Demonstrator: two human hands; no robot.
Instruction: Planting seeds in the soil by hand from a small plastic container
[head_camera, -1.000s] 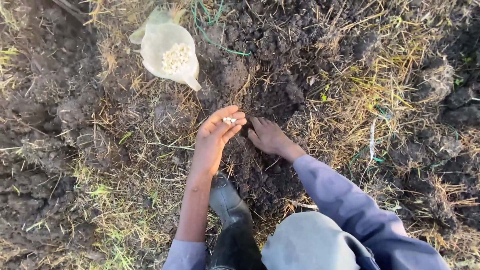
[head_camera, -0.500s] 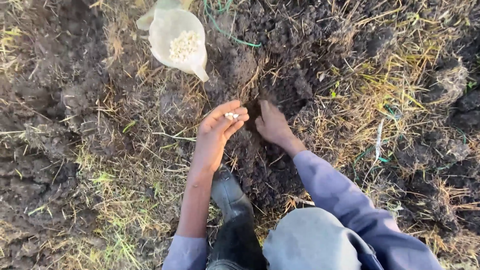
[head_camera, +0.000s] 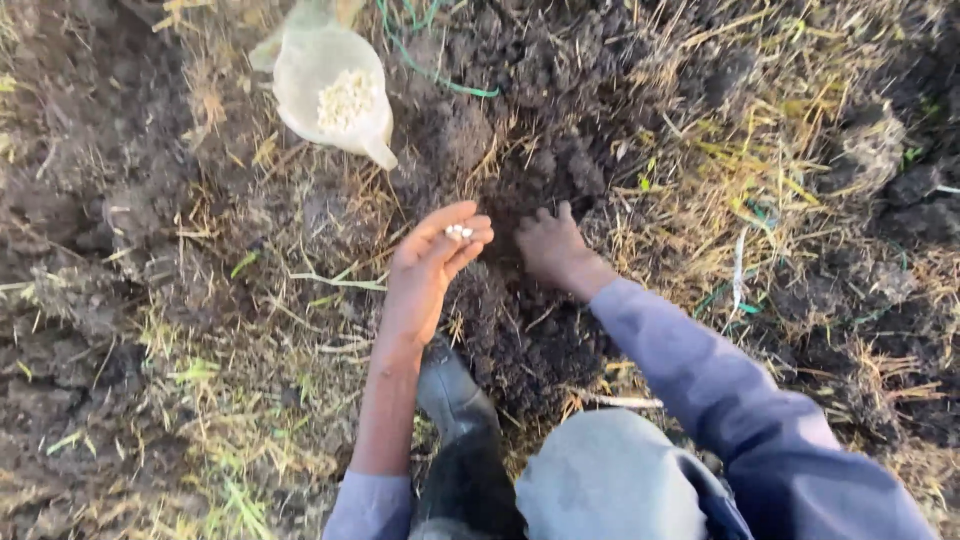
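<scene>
Here, label by label, is where you stand:

Seeds in hand: a few pale seeds lie on the fingers of your left hand, which is turned palm up, the fingers held loosely together and slightly cupped, not closed over them.

Digging hand: your right hand lies palm down on the dark loose soil, fingers spread a little and their tips pushed into the earth just beside the left hand. It holds nothing that you can see.

Hole: a darker hollow shows just ahead of your right fingertips; how deep it is cannot be told.

Done, by the look of it: seeds are taken out and ready, and the soil at this spot is broken up.

Left, by the look of it: no seed is visible in the hollow, so dropping them in and covering them seem not yet done.

Supply: a pale plastic bag with a heap of the same pale seeds lies open on the ground, well apart from your hands, up and to the left.

Around: dry straw and grass cover the ground to the left; a green string runs past the bag; your dark rubber boot stands under your left forearm, beside your grey-clad knee.
</scene>
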